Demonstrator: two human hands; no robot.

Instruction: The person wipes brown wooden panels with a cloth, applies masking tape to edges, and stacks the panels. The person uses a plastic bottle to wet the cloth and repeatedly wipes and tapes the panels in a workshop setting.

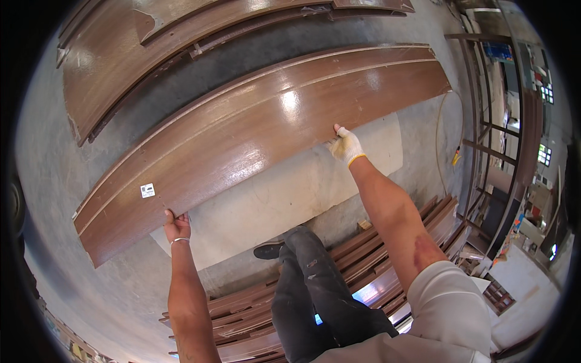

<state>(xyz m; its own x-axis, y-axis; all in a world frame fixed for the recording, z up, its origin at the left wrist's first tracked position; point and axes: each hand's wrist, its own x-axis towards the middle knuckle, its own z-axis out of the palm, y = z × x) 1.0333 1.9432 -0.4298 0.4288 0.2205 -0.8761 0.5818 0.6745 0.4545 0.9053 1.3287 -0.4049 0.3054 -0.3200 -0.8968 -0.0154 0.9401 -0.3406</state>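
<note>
A long, glossy brown wood-look panel [266, 121] lies across the view, with a pale groove running along its far side and a small white sticker [147, 190] near its left end. My bare left hand [177, 225] grips the near edge toward the left, thumb on top and fingers curled underneath. Farther right, my right hand [347, 146], in a white work glove with the thumb bare, holds the same edge, its thumb resting on the surface. The fingertips of both hands are partly hidden below the panel. A pale flat sheet [284, 190] lies beneath the near edge.
More brown panels [115, 66] lie on the grey concrete floor [48, 145] at the far left. A stack of long brown boards [254, 320] sits beside my legs. At the right stand a dark metal rack [514, 121] and a thin hose or cable [440, 127] on the floor.
</note>
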